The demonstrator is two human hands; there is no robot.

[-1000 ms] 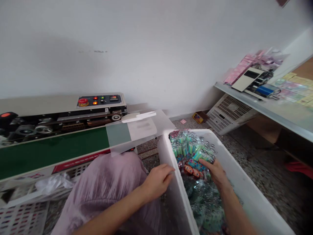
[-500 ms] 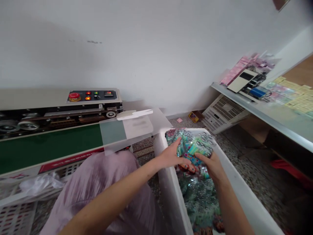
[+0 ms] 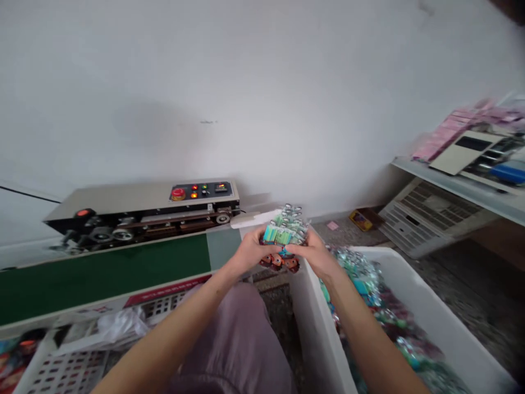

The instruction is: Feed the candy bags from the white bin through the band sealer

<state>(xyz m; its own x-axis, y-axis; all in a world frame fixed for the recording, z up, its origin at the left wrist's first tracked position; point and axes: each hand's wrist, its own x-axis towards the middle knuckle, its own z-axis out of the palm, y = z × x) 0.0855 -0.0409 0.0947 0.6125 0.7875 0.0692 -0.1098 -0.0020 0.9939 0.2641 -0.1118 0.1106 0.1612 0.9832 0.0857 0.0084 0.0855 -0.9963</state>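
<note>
Both hands hold one bundle of small clear packets (image 3: 284,234) with green and orange contents, raised above the near left corner of a white bin (image 3: 320,339). My left hand (image 3: 247,253) grips the bundle's left side with curled fingers. My right hand (image 3: 315,254) closes round its right side. More of the same packets (image 3: 369,290) fill the bin to the right. Just left of the bundle runs a sealing machine (image 3: 139,210) with a green conveyor belt (image 3: 102,273).
A control panel (image 3: 200,191) with a red button and lit lamps tops the machine. A perforated tray with a plastic bag (image 3: 110,328) lies at lower left. A shelf (image 3: 455,186) at right carries a device and pink boxes, with a white crate (image 3: 426,213) beneath.
Both hands gathered a bundle of packets inside the bin, then lifted it up and leftward out of the bin toward the conveyor's end. The view swung left.
</note>
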